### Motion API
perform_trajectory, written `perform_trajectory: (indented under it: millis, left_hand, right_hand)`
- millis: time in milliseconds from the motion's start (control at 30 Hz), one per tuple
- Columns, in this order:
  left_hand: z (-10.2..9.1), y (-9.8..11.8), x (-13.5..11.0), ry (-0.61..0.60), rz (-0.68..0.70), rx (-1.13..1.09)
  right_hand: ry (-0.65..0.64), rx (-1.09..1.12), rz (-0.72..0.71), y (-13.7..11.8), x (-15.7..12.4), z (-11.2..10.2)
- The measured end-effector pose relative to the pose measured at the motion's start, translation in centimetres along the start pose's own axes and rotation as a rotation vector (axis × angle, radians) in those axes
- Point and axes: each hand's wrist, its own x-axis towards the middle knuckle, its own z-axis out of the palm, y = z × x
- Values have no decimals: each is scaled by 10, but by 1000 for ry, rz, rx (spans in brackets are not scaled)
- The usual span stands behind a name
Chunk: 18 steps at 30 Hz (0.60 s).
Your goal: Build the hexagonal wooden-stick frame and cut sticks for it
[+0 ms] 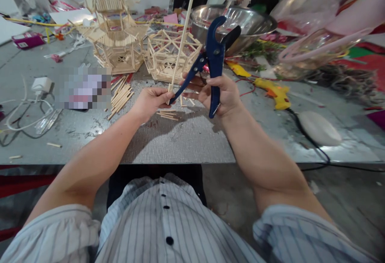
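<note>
My left hand (pixel 151 101) pinches the lower end of a long thin wooden stick (pixel 184 30) that stands nearly upright above the grey table (pixel 168 138). My right hand (pixel 223 94) is wrapped round the handles of a blue cutter (pixel 213 60), its jaw raised just right of the stick. Short cut stick pieces (pixel 168 114) lie on the table under my hands. Behind the hands stand a low stick-built frame (pixel 168 56) and a taller stick pagoda model (pixel 112 34).
A pile of sticks (pixel 120 97) lies left of my hands. A yellow glue gun (pixel 275 91) with a black cord is at the right, a steel bowl (pixel 240 22) behind. A white charger and cable (pixel 37 94) sit at the left. Clutter fills the back.
</note>
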Motion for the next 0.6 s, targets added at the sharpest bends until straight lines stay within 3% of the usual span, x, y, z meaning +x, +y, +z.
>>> perform_trajectory:
  millis: [133,333,467,600]
  left_hand:
    - [3,3,-3,-10,13,21]
    - [6,3,-4,-47,-4,93]
    - [-2,4,1,94,15,166]
    - [-8,9,4,241,25,136]
  right_hand:
    - [-6,-151,51,-1,-4,1]
    - [-50,14,-58,3,-2,13]
    - [46,76,-147,3,-2,9]
    - [158,-213,-281,6,2,-5]
